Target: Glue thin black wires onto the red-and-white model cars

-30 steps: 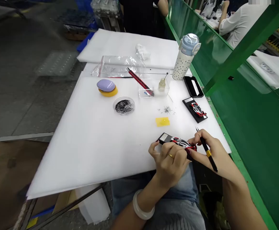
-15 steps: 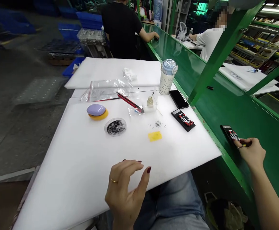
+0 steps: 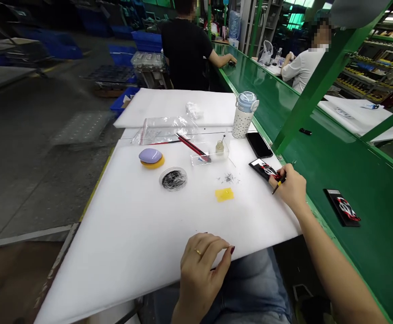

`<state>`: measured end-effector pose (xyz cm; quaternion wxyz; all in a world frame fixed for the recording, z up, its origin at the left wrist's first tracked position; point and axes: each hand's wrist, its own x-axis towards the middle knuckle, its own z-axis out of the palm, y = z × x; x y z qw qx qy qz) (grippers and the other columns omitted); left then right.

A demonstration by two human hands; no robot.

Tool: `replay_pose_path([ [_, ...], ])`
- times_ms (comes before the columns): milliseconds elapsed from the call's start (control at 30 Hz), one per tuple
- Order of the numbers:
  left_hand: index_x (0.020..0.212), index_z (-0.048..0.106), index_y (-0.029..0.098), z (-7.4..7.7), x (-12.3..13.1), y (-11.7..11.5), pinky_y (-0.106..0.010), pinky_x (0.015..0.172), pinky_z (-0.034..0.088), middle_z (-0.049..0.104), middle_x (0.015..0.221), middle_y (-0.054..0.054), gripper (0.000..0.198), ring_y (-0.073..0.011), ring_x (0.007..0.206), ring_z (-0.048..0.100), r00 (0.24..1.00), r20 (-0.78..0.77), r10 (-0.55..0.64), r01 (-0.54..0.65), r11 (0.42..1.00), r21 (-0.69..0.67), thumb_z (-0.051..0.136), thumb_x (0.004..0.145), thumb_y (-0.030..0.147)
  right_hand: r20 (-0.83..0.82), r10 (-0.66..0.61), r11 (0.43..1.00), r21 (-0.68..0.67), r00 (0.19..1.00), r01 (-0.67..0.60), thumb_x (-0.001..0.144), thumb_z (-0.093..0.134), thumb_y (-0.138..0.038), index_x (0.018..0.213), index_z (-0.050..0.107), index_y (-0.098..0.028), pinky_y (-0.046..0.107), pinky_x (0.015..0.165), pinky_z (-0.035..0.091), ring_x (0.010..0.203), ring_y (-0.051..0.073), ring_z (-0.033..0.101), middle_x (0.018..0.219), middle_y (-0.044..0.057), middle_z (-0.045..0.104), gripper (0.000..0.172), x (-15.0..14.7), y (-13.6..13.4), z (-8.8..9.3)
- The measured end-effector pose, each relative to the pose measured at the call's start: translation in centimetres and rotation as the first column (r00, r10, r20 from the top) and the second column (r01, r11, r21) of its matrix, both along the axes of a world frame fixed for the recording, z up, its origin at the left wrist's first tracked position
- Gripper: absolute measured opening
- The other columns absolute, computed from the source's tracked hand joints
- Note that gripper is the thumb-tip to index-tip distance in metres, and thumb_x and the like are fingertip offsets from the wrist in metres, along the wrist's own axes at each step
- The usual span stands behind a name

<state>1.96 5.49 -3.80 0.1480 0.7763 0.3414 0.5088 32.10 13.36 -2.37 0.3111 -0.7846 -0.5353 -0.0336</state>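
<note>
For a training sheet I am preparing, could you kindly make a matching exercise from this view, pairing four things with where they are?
Things:
1. Right hand
2. Left hand
3. Black smartphone
4. Red-and-white model car on a black base

Places:
A. On the green bench, off the white foam sheet
B. Over another model car, holding a black tool
C. Beside the dotted water bottle
D. Resting on the white foam sheet

Pairs: 1-B, 2-D, 3-C, 4-A.

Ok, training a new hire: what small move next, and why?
Probably bring the left hand up to steady the black base of the model car: the right hand is at the car with a yellow-banded tool, while the left rests on the foam sheet.
</note>
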Motion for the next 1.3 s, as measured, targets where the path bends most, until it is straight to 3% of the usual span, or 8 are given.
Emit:
replay_pose_path([
  [200, 0.101, 0.064, 0.016, 0.1, 2.0, 0.0, -0.030, 0.080, 0.049, 0.066, 0.094, -0.004, 0.012, -0.0159, 0.087, 0.061, 0.999, 0.010, 0.049, -0.050, 0.998, 0.045, 0.066, 0.094, 0.007, -0.151, 0.209, 0.975, 0.109, 0.966, -0.194, 0.078, 0.071, -0.042, 0.079, 0.037, -0.027, 0.029, 0.060, 0.044, 0.062, 0.017, 0.062, 0.078, 0.002, 0.071, 0.037, -4.0, -5.2, 4.8],
  [333, 0.101, 0.063, 0.017, 0.6, 2.9, -0.1, -0.031, 0.072, 0.048, 0.065, 0.092, -0.005, 0.004, -0.0164, 0.081, 0.059, 0.992, 0.058, 0.116, -0.122, 0.986, 0.117, 0.065, 0.097, 0.017, -0.215, 0.516, 0.827, -0.127, 0.829, -0.547, 0.089, 0.065, -0.031, 0.084, 0.038, -0.027, 0.024, 0.055, 0.043, 0.057, 0.013, 0.054, 0.072, -0.003, 0.064, 0.028, -9.3, -9.3, 8.1],
  [467, 0.096, 0.064, 0.017, 0.3, 2.2, -0.1, -0.030, 0.067, 0.048, 0.067, 0.086, -0.005, 0.013, -0.0159, 0.075, 0.058, 0.991, 0.043, 0.123, -0.127, 0.985, 0.119, 0.053, 0.099, 0.011, -0.244, 0.579, 0.730, -0.269, 0.778, -0.628, 0.089, 0.064, -0.026, 0.083, 0.039, -0.026, 0.023, 0.047, 0.036, 0.051, 0.012, 0.045, 0.064, -0.006, 0.057, 0.026, -12.1, -10.1, 8.7],
  [633, 0.094, 0.064, 0.014, -0.4, 0.4, -0.1, -0.024, 0.072, 0.055, 0.066, 0.085, -0.004, 0.022, -0.0128, 0.077, 0.062, 0.980, 0.125, 0.152, -0.165, 0.981, 0.103, 0.053, 0.091, -0.005, -0.346, 0.635, 0.674, -0.187, 0.690, -0.714, 0.098, 0.058, -0.042, 0.081, 0.056, -0.023, 0.024, 0.052, 0.043, 0.057, 0.014, 0.058, 0.068, -0.001, 0.066, 0.025, -10.5, -5.0, 9.0],
  [800, 0.094, 0.064, 0.013, -0.7, -0.5, 0.2, -0.024, 0.072, 0.061, 0.066, 0.086, -0.004, 0.027, -0.0133, 0.083, 0.068, 0.965, 0.207, 0.161, -0.189, 0.975, 0.121, 0.054, 0.085, -0.011, -0.191, 0.563, 0.825, 0.077, 0.804, -0.559, 0.102, 0.045, -0.049, 0.096, 0.072, -0.018, 0.029, 0.060, 0.048, 0.054, 0.016, 0.062, 0.071, 0.006, 0.074, 0.041, -8.0, 6.0, 7.1],
  [967, 0.094, 0.063, 0.014, -0.7, -0.8, 0.9, -0.026, 0.076, 0.065, 0.069, 0.091, -0.006, 0.025, -0.0161, 0.091, 0.072, 0.969, 0.187, 0.163, -0.185, 0.977, 0.108, 0.050, 0.090, -0.007, -0.119, 0.507, 0.860, 0.145, 0.854, -0.490, 0.091, 0.063, -0.051, 0.084, 0.072, -0.018, 0.031, 0.059, 0.043, 0.050, 0.016, 0.054, 0.055, 0.001, 0.063, 0.035, -8.7, 14.1, 3.6],
  [1133, 0.090, 0.065, 0.012, -0.9, -1.1, 1.0, -0.026, 0.077, 0.064, 0.069, 0.087, -0.007, 0.020, -0.0159, 0.090, 0.071, 0.988, 0.134, 0.070, -0.082, 0.993, 0.083, 0.053, 0.091, -0.004, 0.041, 0.547, 0.790, 0.306, 0.836, -0.532, 0.094, 0.061, -0.041, 0.071, 0.057, -0.023, 0.029, 0.057, 0.034, 0.053, 0.011, 0.044, 0.059, -0.003, 0.056, 0.029, -8.9, 14.2, 5.0],
  [1300, 0.089, 0.064, 0.014, -1.5, -1.5, 0.8, -0.027, 0.076, 0.063, 0.069, 0.084, -0.005, 0.016, -0.0166, 0.089, 0.070, 0.990, 0.135, -0.030, 0.029, 0.999, 0.013, 0.054, 0.100, 0.011, -0.146, 0.597, 0.722, 0.526, 0.789, -0.449, 0.091, 0.067, -0.032, 0.065, 0.051, -0.026, 0.032, 0.054, 0.033, 0.052, 0.014, 0.042, 0.056, -0.003, 0.050, 0.031, -9.7, 7.0, 7.4],
])
